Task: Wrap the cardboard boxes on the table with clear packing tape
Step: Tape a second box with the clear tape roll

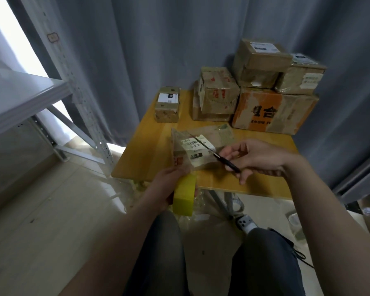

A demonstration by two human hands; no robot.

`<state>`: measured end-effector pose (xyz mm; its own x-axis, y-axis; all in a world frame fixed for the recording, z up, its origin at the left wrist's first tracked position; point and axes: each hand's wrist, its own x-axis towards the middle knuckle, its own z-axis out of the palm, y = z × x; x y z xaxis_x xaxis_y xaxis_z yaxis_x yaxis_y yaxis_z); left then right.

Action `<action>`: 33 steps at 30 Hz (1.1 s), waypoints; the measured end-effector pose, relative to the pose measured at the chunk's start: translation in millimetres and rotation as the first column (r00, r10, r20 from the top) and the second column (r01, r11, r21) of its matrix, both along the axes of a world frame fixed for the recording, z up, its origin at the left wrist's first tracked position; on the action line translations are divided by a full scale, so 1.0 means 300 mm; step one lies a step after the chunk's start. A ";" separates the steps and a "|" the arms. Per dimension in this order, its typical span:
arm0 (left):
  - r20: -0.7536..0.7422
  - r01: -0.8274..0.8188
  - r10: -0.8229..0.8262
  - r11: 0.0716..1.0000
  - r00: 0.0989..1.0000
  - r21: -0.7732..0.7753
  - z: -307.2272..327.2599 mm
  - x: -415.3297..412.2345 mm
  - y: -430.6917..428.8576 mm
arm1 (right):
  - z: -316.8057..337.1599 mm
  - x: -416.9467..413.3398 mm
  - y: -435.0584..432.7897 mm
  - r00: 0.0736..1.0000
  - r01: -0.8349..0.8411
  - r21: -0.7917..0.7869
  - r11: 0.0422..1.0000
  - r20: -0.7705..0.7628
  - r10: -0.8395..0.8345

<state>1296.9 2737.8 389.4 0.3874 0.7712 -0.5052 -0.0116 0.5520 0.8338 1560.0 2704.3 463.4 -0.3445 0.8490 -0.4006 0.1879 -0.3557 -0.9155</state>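
tape roll [184, 195], yellow, sits in the left hand [167, 186], fingers curled round it, below the table [141, 159] edge. the cardboard box [199, 148] lies on the table just beyond. black scissors [220, 159] cross its label, pinched by the right hand [259, 159]. stacked boxes [271, 112] stand at the back right.

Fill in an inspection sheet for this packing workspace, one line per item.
Surface: yellow table, partly bare.
Job's things: near box by the front edge; other boxes stacked at the back; yellow tape roll; scissors.
Clutter: plastic scraps on the floor under the table.
Hands: left hand grips the tape roll; right hand holds the scissors over the near box.
Cables: black cable on the floor.
Surroundings: grey curtain; metal shelf.
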 end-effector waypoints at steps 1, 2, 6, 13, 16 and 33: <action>0.016 0.007 -0.007 1.000 1.000 0.015 -0.005 -0.003 -0.003 | 0.003 0.008 -0.003 0.996 -0.046 -0.053 0.998 0.075 0.050; 0.023 0.011 -0.011 0.999 1.000 0.031 -0.006 -0.006 -0.007 | 0.008 0.015 -0.007 0.981 -0.078 -0.106 0.991 0.169 0.095; 0.025 -0.011 0.010 0.999 1.000 0.053 -0.010 -0.004 -0.015 | 0.022 0.020 -0.013 0.872 -0.089 -0.264 0.960 0.445 0.203; 0.006 -0.020 0.020 0.999 1.000 0.039 -0.013 0.004 -0.016 | 0.030 -0.062 0.076 0.858 -0.141 -0.277 0.950 0.444 0.257; 0.010 -0.022 0.022 0.999 1.000 0.033 -0.014 0.008 -0.018 | 0.008 -0.082 0.114 0.887 -0.163 -0.248 0.955 0.388 0.252; -0.100 0.005 0.002 0.997 0.995 0.071 -0.009 0.007 0.005 | -0.001 -0.082 0.109 0.601 -0.284 -0.226 0.932 0.716 0.356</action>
<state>1299.0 2739.3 386.9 0.3389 0.8062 -0.4850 0.0740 0.4910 0.8680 1535.3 2736.8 463.0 -0.1489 0.6956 -0.7028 0.8981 -0.2022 -0.3905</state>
